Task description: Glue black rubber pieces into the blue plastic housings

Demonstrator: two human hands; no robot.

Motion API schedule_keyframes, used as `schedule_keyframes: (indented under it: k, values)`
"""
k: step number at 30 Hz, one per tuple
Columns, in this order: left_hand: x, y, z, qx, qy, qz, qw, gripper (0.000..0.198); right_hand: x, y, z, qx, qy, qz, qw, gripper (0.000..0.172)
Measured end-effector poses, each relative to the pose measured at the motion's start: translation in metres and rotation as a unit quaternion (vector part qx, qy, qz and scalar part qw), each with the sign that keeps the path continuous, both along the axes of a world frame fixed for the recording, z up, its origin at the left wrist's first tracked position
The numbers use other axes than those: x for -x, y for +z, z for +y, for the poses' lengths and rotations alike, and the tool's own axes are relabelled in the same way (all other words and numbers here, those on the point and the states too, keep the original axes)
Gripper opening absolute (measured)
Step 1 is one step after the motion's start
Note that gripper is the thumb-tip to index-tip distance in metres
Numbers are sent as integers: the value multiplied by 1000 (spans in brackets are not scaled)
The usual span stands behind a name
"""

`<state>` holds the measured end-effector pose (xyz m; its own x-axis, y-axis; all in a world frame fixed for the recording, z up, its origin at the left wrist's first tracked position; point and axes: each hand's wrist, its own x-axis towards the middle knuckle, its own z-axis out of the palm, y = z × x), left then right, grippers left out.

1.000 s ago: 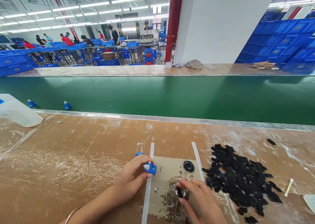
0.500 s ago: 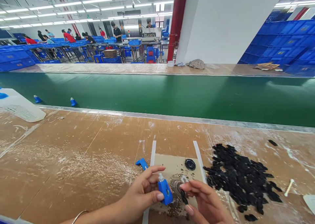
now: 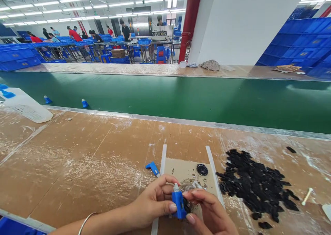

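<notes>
My left hand point(image 3: 157, 202) grips a small blue plastic part point(image 3: 178, 204) with a clear tip pointing up. From the right, my right hand point(image 3: 207, 211) pinches a small black piece point(image 3: 186, 204) against the side of the blue part; fingers partly cover the contact. Beneath both hands lies a beige board point(image 3: 178, 166) wet with droplets, between two white strips. On it sits a round black cap point(image 3: 202, 170). Another blue part point(image 3: 153, 168) rests at the left strip. To the right spreads a pile of black pieces point(image 3: 256, 183).
A green conveyor belt point(image 3: 155, 93) crosses behind the brown worktable point(image 3: 90, 152), with two blue parts near its left edge. A white jug point(image 3: 28, 105) stands at left. A white stick point(image 3: 307, 196) lies right of the pile. People work at far benches.
My right hand has moved left, bringing the black piece against the blue part. The blue part is now more upright in my left hand. The whole view has shifted slightly.
</notes>
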<state>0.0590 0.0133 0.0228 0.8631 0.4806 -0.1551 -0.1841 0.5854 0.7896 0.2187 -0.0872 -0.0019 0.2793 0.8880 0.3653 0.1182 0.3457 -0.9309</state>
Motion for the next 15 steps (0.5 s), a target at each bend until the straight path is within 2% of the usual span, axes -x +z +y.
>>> schedule_keyframes:
  k: [6, 11, 15]
  values:
    - [0, -2, 1, 4, -1, 5, 1000, 37, -2, 10, 8, -48, -3, -93, 994, 29]
    - [0, -5, 2, 13, 10, 18, 1000, 39, -5, 14, 7, -90, -17, -226, 970, 31]
    - [-2, -1, 4, 54, 27, 15, 998, 38, 10, 12, -1, -81, -103, -327, 936, 40]
